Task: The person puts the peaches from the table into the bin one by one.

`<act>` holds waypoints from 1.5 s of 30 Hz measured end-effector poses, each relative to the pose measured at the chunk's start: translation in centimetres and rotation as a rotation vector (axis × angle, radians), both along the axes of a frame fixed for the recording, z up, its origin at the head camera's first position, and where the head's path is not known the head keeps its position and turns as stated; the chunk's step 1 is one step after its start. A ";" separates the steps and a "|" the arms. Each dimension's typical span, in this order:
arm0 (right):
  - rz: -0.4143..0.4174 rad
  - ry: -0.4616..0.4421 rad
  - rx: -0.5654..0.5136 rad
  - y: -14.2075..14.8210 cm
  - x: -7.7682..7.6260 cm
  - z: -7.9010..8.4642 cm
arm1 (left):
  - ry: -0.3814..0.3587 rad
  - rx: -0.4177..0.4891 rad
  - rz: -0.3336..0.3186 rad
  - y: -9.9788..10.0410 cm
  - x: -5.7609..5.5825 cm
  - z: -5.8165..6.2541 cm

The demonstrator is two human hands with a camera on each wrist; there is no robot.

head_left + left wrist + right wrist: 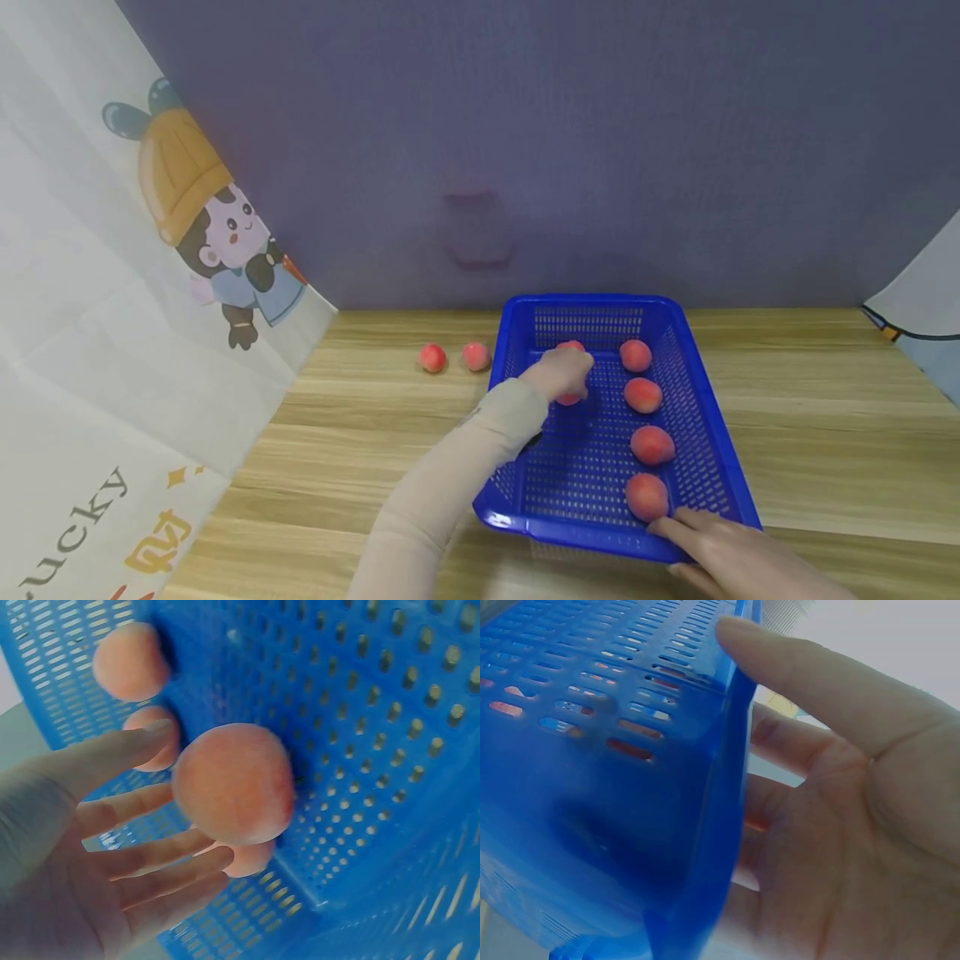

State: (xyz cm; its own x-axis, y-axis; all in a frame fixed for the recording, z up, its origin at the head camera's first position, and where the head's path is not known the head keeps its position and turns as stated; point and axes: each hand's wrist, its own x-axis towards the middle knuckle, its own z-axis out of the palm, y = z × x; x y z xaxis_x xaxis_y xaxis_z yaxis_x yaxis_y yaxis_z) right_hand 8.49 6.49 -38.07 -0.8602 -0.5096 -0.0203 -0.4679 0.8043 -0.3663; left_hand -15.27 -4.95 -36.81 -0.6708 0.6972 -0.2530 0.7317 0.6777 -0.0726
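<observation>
A blue plastic basket point(577, 537) with slotted walls stands on the table. Inside, my left hand point(561, 372) reaches toward the far left part. Its fingers are spread and fairly straight beside a peach point(234, 784), which covers the index fingertip in the left wrist view; whether they touch is unclear. In the head view, one peach point(572, 345) shows past this hand and another peach point(567, 399) just below it. Along the basket's right side lies a row of several peaches point(652, 445). My right hand point(731, 550) grips the near right rim, thumb and fingers on opposite sides.
Two peaches, a redder one point(432, 358) and a paler one point(476, 356), lie on the wooden table point(360, 433) left of the basket. A dark grey panel point(600, 150) rises behind. A printed white sheet point(90, 333) borders the left, and a black cord point(926, 337) runs at far right.
</observation>
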 end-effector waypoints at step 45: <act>-0.054 -0.124 0.008 -0.2 -0.1 0.4 | 0.003 0.411 -0.038 -8.3 1.9 10.1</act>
